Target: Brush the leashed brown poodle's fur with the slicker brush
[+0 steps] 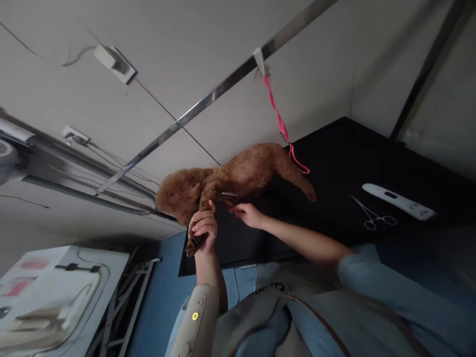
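A curly brown dog [249,168] is on the black grooming table [334,153], its head towards the left end. My left hand [204,225] is wrapped round one of its front legs, and the dark paw [194,245] sticks out below my fingers. Close to the dog's chest and belly, my right hand [250,214] is closed on a small tool [228,201]. An orange-brown part and a thin pale edge of it show; its kind is too small to make out. The dog's face is turned away and mostly hidden.
Scissor-handled forceps [374,215] and a white cordless clipper [397,201] lie on the table at right. A pink loop leash [277,109] hangs from a metal bar [223,89] above the dog. At lower left stands a white cart-like unit [67,292].
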### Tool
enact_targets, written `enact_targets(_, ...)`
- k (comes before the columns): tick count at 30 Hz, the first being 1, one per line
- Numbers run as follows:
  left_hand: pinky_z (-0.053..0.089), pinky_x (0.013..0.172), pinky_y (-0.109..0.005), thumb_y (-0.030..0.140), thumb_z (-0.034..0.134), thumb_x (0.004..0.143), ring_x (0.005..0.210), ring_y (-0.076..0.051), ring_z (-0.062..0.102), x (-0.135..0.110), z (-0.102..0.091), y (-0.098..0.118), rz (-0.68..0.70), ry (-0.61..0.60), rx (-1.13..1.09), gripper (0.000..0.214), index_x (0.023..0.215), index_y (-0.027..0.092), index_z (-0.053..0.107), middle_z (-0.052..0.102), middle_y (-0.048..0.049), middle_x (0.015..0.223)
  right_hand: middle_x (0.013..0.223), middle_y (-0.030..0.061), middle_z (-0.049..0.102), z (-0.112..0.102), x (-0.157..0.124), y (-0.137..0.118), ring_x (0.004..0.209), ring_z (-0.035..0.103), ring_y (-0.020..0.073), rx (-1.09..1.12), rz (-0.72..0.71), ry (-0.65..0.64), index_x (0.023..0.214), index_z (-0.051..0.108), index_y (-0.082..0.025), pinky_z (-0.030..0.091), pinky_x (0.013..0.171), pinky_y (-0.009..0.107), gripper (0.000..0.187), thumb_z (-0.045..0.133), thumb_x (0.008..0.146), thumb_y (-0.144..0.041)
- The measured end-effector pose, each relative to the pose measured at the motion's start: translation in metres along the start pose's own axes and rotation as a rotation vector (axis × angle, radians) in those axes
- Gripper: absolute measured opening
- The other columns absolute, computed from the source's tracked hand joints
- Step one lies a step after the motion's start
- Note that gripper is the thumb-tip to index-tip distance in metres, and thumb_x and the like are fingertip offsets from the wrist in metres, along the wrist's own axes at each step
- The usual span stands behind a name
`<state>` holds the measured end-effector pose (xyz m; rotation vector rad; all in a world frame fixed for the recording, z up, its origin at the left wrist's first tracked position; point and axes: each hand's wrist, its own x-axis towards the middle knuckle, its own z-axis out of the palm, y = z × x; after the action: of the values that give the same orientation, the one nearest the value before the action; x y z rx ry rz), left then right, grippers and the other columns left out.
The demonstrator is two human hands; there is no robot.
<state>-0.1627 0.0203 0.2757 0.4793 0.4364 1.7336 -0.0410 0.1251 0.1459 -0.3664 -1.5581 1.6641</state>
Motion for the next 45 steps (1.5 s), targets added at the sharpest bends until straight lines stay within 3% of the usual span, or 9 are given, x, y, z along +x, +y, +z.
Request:
enact_targets(4, 0.031, 0.031, -0.008, 0.009, 0.035, 0.094, 0.036, -0.002, 0.043, -0.011, -0.009, -0.002, 0.048, -0.037, 0.067, 0.028, 0.120, 0.015, 0.043, 0.057, 0.0059, 0.065, 0.074, 0.0035, 0.070, 0.006, 0.001, 0.013, 0.051, 0.058, 0.0096, 0.063, 0.093, 0.106, 0.093, 0.071, -0.013, 0.046, 0.050, 0.022, 0.021, 0.057, 0.086, -0.027)
enact_targets(11, 0.027, 0.028, -0.005, 0.006, 0.036, 0.093, 0.030, -0.001, 0.042, -0.032, -0.008, -0.008, -0.040, -0.057, 0.074, 0.030, 0.120, 0.016, 0.044, 0.056, 0.0109, 0.057, 0.080, 0.0050, 0.074, -0.003, -0.009, 0.003, 0.065, 0.065, 0.0128, -0.196, -0.052, -0.007, 0.089, 0.074, -0.014, 0.052, 0.062, 0.024, 0.023, 0.054, 0.080, -0.008)
enact_targets(16, 0.028, 0.028, -0.008, 0.023, 0.044, 0.095, 0.027, -0.002, 0.036, -0.056, -0.003, -0.039, 0.161, -0.120, 0.106, 0.022, 0.115, 0.017, 0.044, 0.051, 0.0126, 0.052, 0.082, 0.0037, 0.075, -0.012, -0.012, -0.013, 0.068, 0.067, 0.0137, -0.369, -0.168, -0.174, 0.096, 0.076, -0.017, 0.052, 0.066, 0.025, 0.030, 0.051, 0.081, -0.008)
enact_targets(18, 0.027, 0.027, -0.008, 0.024, 0.044, 0.095, 0.026, -0.003, 0.034, -0.065, 0.001, -0.045, 0.203, -0.085, 0.125, 0.018, 0.112, 0.019, 0.045, 0.049, 0.0130, 0.049, 0.091, 0.0042, 0.075, -0.020, -0.008, -0.024, 0.080, 0.069, 0.0148, -0.434, -0.260, -0.222, 0.093, 0.077, -0.019, 0.052, 0.076, 0.025, 0.032, 0.051, 0.078, -0.006)
enact_targets(23, 0.024, 0.024, -0.011, 0.023, 0.043, 0.096, 0.022, -0.004, 0.027, -0.084, 0.008, -0.039, 0.257, 0.035, 0.174, 0.011, 0.105, 0.021, 0.048, 0.047, 0.0133, 0.044, 0.072, 0.0003, 0.074, -0.029, -0.019, -0.037, 0.051, 0.064, 0.0101, -0.466, 0.021, -0.385, 0.095, 0.077, -0.017, 0.048, 0.056, 0.020, 0.039, 0.047, 0.074, -0.002)
enact_targets(29, 0.026, 0.025, -0.013, 0.024, 0.045, 0.096, 0.020, -0.005, 0.027, -0.096, 0.009, -0.040, 0.333, 0.197, 0.193, 0.010, 0.102, 0.021, 0.052, 0.048, 0.0135, 0.042, 0.086, 0.0013, 0.076, -0.020, -0.033, -0.049, 0.074, 0.070, 0.0143, -0.511, -0.155, -0.346, 0.095, 0.078, -0.021, 0.051, 0.075, 0.025, 0.039, 0.048, 0.076, -0.005)
enact_targets(35, 0.021, 0.023, -0.008, 0.025, 0.049, 0.094, 0.021, -0.003, 0.027, -0.101, 0.008, -0.042, 0.308, 0.165, 0.243, 0.006, 0.099, 0.021, 0.051, 0.046, 0.0147, 0.040, 0.093, 0.0037, 0.075, -0.017, -0.040, -0.048, 0.084, 0.069, 0.0159, -0.559, -0.374, -0.408, 0.100, 0.077, -0.024, 0.050, 0.083, 0.027, 0.036, 0.051, 0.079, -0.008)
enact_targets(39, 0.022, 0.022, -0.009, 0.023, 0.048, 0.095, 0.020, -0.003, 0.027, -0.099, 0.007, -0.042, 0.237, 0.127, 0.176, 0.005, 0.092, 0.020, 0.052, 0.048, 0.0129, 0.041, 0.087, 0.0037, 0.076, -0.021, -0.043, -0.049, 0.081, 0.070, 0.0161, -0.642, -0.227, -0.322, 0.101, 0.077, -0.021, 0.051, 0.081, 0.027, 0.036, 0.050, 0.080, -0.007)
enact_targets(45, 0.031, 0.027, -0.002, 0.017, 0.041, 0.097, 0.028, -0.003, 0.048, -0.094, 0.010, -0.034, 0.135, 0.055, -0.146, 0.011, 0.090, 0.017, 0.049, 0.060, 0.0106, 0.048, 0.107, 0.0051, 0.074, -0.018, -0.045, -0.048, 0.100, 0.068, 0.0179, -0.666, -0.381, -0.332, 0.100, 0.077, -0.023, 0.049, 0.093, 0.030, 0.035, 0.051, 0.082, -0.008)
